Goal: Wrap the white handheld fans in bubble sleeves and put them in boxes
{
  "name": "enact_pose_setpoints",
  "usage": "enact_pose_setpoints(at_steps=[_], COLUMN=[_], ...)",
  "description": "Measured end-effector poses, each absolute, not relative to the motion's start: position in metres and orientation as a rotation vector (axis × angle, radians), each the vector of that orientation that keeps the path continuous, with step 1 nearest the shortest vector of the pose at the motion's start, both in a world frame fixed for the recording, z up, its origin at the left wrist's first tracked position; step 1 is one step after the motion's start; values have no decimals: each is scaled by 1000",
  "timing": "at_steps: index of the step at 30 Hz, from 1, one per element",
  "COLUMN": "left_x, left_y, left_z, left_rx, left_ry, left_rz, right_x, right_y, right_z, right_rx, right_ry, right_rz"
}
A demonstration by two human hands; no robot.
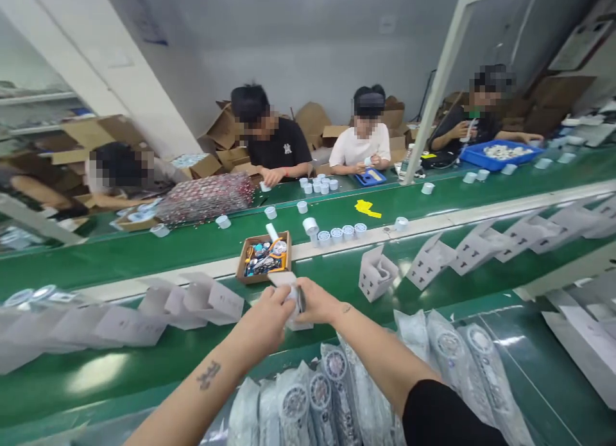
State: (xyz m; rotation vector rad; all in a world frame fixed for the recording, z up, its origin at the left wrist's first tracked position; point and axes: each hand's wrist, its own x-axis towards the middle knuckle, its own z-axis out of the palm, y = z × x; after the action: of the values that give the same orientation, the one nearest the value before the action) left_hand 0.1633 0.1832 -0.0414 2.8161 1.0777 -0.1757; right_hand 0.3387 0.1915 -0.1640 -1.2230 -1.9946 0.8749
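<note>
A small white box (299, 326) with its flap up stands on the green belt in front of me. Both hands meet at its top. My left hand (272, 321) is closed with bent fingers on a whitish item at the opening, largely covered by the fingers. My right hand (315, 301) is wrapped round the box's right upper side, by a dark-edged part. Just behind the box is a brown carton (252, 278) of small mixed parts and orange-handled tools.
White open boxes line the belt, left (129, 324) and right (378, 282). Bagged shower heads (294, 404) lie nearest me. White cups (310, 226) and yellow pieces (368, 208) sit beyond. Several people work across the line, near a blue tray (474, 157).
</note>
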Motion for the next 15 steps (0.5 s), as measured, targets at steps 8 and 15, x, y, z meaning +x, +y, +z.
enact_pose_setpoints(at_steps=[8, 15], left_x=[180, 191], left_y=[201, 162], left_z=[-99, -98], left_rx=[2749, 2693], left_ry=[1161, 1335], left_rz=[-306, 266], right_x=[359, 399], right_y=[194, 200], right_z=[-165, -143], right_rx=[-1201, -1302], right_ry=[-2001, -1935], right_rz=[858, 910])
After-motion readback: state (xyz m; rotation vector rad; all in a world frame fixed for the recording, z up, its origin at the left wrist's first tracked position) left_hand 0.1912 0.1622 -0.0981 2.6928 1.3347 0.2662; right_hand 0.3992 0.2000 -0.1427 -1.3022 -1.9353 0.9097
